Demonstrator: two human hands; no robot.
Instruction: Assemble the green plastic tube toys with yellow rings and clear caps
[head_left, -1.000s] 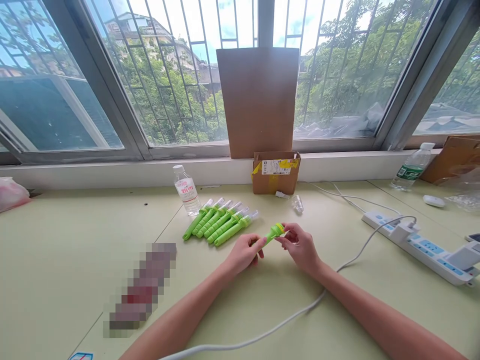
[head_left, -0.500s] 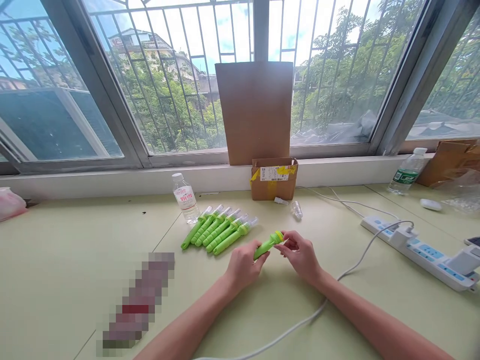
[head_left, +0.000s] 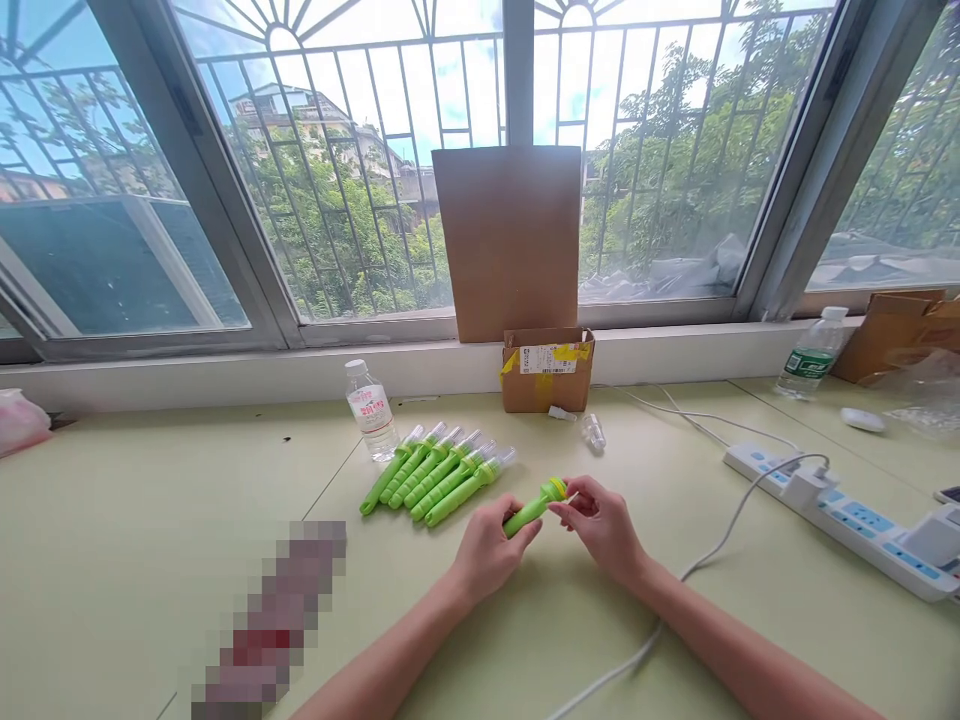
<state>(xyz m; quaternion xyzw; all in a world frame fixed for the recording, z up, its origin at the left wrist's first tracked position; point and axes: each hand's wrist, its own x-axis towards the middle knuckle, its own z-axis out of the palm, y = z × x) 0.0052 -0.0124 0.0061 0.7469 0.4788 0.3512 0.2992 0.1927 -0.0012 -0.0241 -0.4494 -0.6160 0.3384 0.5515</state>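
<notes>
My left hand [head_left: 491, 545] is wrapped round the grip of a green plastic stick [head_left: 527, 513], whose wider head points up and to the right. A yellow ring [head_left: 556, 488] sits at that head, and no clear cap shows on it. My right hand [head_left: 596, 515] has its thumb and fingers pinched at the ringed end; whether a small part is between the fingertips is hidden. Left of my hands lies a slanted row of several similar green sticks [head_left: 439, 478] with clear ribbed caps. Two loose clear plastic pieces, one of them a ribbed cap [head_left: 593, 433], lie beyond my right hand.
A small cardboard box [head_left: 546, 385] and an upright cardboard sheet [head_left: 510, 240] stand by the window. Water bottles [head_left: 373, 415] stand left and right [head_left: 811, 355]. A power strip [head_left: 840, 515] lies right, its white cable [head_left: 720, 545] passing under my right forearm. A blurred patch covers something left.
The camera view has tilted slightly upward, so the table things appear a little lower. My hands keep nearly the same hold on the green stick, with small shifts of the right fingers.
</notes>
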